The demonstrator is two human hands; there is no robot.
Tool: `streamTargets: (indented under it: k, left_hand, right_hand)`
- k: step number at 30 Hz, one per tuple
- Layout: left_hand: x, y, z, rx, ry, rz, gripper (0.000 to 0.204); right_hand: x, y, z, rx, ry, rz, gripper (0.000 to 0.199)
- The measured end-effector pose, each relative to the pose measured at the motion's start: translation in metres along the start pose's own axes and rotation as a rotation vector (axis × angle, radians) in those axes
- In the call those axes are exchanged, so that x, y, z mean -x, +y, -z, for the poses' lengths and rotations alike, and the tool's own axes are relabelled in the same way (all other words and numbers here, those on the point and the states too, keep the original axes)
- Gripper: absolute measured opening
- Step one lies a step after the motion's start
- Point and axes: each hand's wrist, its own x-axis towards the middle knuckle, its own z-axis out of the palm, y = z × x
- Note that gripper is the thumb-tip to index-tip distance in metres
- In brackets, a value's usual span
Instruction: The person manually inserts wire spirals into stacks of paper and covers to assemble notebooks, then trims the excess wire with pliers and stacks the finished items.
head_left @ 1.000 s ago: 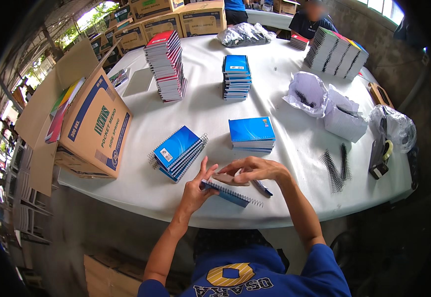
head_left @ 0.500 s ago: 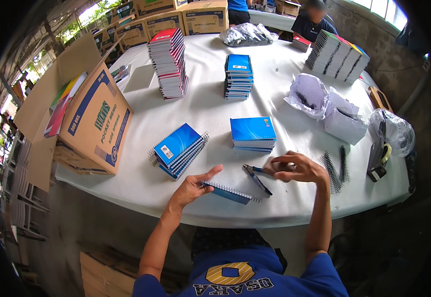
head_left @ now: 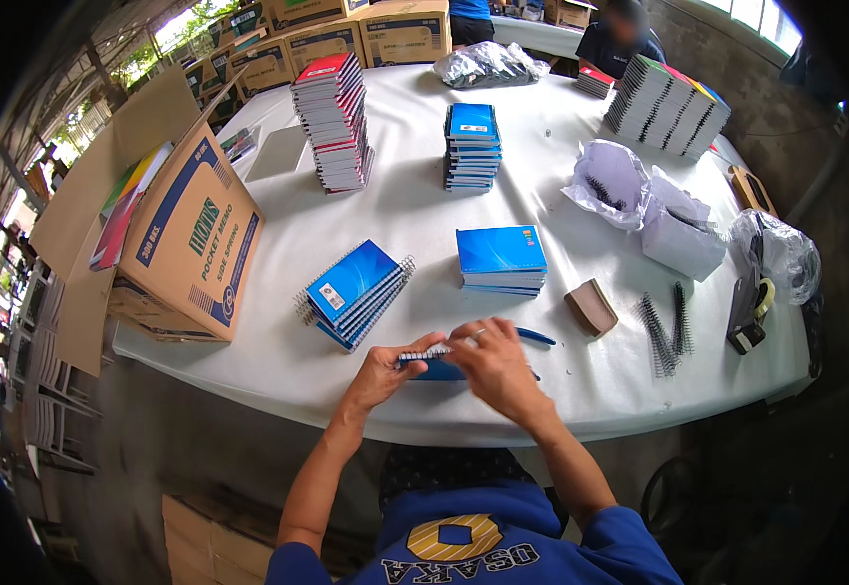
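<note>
In my left hand (head_left: 382, 376) is a small blue spiral notebook (head_left: 432, 370), pinched at its left end with the coil edge up. My right hand (head_left: 498, 369) is over the notebook's right part, slightly blurred, its fingers curled against the coil edge and hiding that end. Blue-handled pliers (head_left: 538, 336) lie on the table, mostly covered by my right hand. Just beyond my left hand, blue notebooks with coils sticking out form a fanned stack (head_left: 358, 288). A second stack of blue notebooks (head_left: 502, 255) sits farther back, to the right.
A brown block (head_left: 591, 309) and loose black coils (head_left: 665, 327) lie to the right, with paper-wrapped coils (head_left: 678, 239) and a tape dispenser (head_left: 748, 314) beyond. An open carton (head_left: 186, 244) stands left. Tall red (head_left: 332, 122) and blue (head_left: 472, 146) stacks stand behind. A person (head_left: 619, 44) sits at the far side.
My right hand has let go of the brown block, which now rests on the table, and has moved left onto the notebook's coil edge. My left hand still holds the notebook.
</note>
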Motion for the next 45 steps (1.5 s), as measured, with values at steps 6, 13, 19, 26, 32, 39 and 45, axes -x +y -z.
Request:
streamTargets:
  k: [6, 13, 19, 26, 32, 39, 45]
  left_hand:
    - [-0.008, 0.004, -0.026, -0.608, 0.447, -0.357, 0.05]
    - [0.0, -0.015, -0.068, -1.118, 0.414, -0.222, 0.055]
    - [-0.004, -0.008, -0.074, -1.044, 0.42, -0.19, 0.053]
    - [-0.007, -0.011, -0.075, -1.043, 0.482, -0.192, 0.051]
    - [-0.005, 0.008, -0.059, -1.191, 0.494, -0.257, 0.055]
    - [-0.028, 0.058, 0.048, -0.175, 0.212, -0.353, 0.058]
    - [-0.041, 0.028, 0.1, 0.43, -0.212, -0.288, 0.069]
  right_hand:
    - [0.059, 0.046, -0.007, 0.366, 0.036, -0.426, 0.047]
    - [0.078, 0.015, -0.008, 0.062, 0.11, -0.434, 0.051]
    - [0.076, -0.016, -0.002, 0.128, 0.092, -0.207, 0.048]
    - [0.076, -0.014, -0.003, -0.041, 0.034, -0.264, 0.037]
    - [0.046, 0.019, 0.027, -0.773, -0.292, -0.47, 0.025]
    - [0.033, 0.064, -0.001, -0.14, 0.053, -0.325, 0.044]
    - [-0.053, 0.023, -0.047, -1.277, 0.067, -0.45, 0.044]
